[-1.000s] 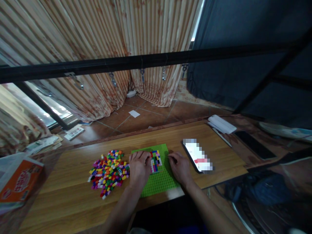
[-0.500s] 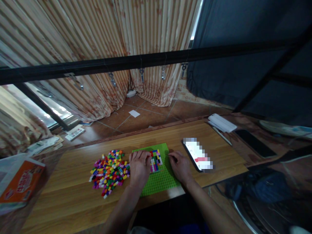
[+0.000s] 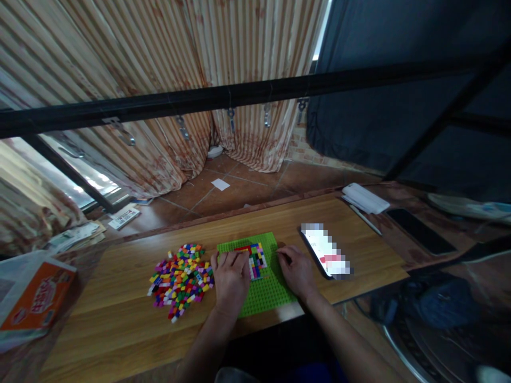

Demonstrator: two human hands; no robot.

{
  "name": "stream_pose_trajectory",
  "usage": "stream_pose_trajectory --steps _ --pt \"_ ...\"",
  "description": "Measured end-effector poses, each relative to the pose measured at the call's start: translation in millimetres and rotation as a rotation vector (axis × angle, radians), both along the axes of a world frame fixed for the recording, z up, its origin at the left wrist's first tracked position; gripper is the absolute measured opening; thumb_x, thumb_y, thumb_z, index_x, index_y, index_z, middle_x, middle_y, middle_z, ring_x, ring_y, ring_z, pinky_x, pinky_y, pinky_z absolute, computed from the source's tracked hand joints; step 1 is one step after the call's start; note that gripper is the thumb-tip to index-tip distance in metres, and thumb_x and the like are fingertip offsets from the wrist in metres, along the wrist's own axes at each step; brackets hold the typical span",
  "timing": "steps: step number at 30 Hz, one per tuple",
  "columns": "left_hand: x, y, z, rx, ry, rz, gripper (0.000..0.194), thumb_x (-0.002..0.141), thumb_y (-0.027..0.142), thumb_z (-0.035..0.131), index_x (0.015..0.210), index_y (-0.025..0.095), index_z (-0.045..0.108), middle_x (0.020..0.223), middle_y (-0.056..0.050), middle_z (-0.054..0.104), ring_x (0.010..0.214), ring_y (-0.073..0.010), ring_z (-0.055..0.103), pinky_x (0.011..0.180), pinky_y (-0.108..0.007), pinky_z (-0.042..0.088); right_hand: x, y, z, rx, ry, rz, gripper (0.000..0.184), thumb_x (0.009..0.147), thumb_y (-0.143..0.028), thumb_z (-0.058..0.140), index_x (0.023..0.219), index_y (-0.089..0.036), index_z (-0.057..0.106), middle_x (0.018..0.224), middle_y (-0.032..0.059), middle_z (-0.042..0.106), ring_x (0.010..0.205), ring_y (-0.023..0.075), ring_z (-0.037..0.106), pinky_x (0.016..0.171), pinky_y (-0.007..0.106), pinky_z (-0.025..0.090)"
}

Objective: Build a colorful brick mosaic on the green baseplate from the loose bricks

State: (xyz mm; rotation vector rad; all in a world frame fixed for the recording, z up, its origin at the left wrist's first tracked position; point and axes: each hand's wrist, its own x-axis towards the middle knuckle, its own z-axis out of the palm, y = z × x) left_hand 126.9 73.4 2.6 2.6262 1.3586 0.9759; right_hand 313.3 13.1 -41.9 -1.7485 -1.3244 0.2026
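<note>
A green studded baseplate [image 3: 275,295] lies on the wooden table, bearing a patch of small multicoloured bricks [image 3: 257,260]. Over the plate's left part is my left hand [image 3: 231,276], fingers curled down at the patch's left side and covering some of it. Whatever its fingertips hold is hidden. My right hand [image 3: 296,271] rests at the plate's right edge with thumb and fingers pinched together; anything between them is too small to make out. Left of my left hand spreads a loose heap of small coloured bricks [image 3: 181,282].
A lit phone [image 3: 325,252] lies right of my right hand. Farther right are a white case-like object [image 3: 365,198], a white pen [image 3: 365,219] and a dark flat slab [image 3: 419,231]. At far left stands an orange-and-white package [image 3: 38,298]. A dark metal bar [image 3: 255,96] crosses beyond the table.
My left hand has shifted slightly right over the plate, and more red bricks show at the patch's upper left. My right hand stays at the plate's right edge, still pinched.
</note>
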Motion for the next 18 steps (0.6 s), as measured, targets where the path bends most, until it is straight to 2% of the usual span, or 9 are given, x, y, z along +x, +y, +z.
stream_pose_trajectory --steps 4,12,18 --pt "-3 -9 -1.2 0.007 0.056 -0.002 0.024 0.093 0.02 0.05 0.105 0.025 0.071 0.102 -0.007 0.072 0.095 -0.0253 0.059 0.098 -0.052 0.035 0 -1 0.4 0.001 0.011 0.015 0.022 0.09 -0.024 0.048 0.088 -0.022 0.069 0.09 0.0065 0.07 0.083 0.0207 0.067 0.075 0.032 0.053" --pt "1 -8 1.3 -0.053 0.102 -0.014 0.026 0.093 0.019 0.049 0.108 0.023 0.07 0.104 -0.007 0.071 0.096 -0.0259 0.059 0.101 -0.055 0.034 -1 -1 1.0 0.007 0.0 0.0 0.022 0.09 -0.025 0.048 0.087 -0.021 0.07 0.09 0.0076 0.07 0.083 0.0206 0.067 0.074 0.032 0.053" --pt "-7 -21 5.4 -0.136 0.047 0.091 0.029 0.093 0.023 0.052 0.118 0.027 0.067 0.115 -0.007 0.068 0.106 -0.0258 0.057 0.106 -0.056 0.03 3 -2 -2.1 0.004 -0.043 0.019 0.025 0.091 -0.031 0.048 0.088 -0.02 0.071 0.091 0.0083 0.071 0.08 0.0212 0.067 0.072 0.034 0.052"
